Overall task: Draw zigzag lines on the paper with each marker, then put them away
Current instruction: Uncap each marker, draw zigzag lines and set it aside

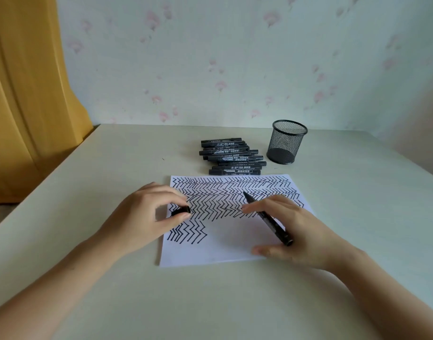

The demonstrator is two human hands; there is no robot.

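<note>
Marker (267, 217) slanted through right-hand (294, 229) grip

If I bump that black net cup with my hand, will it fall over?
Probably fairly easily. The mesh pen holder looks empty and see-through, so it is likely light. It stands taller than its base is wide, so a knock near the rim could tip it. Being round, it might then roll across the smooth table.

marker pile (232, 155) beside mesh cup (286, 142)
</note>
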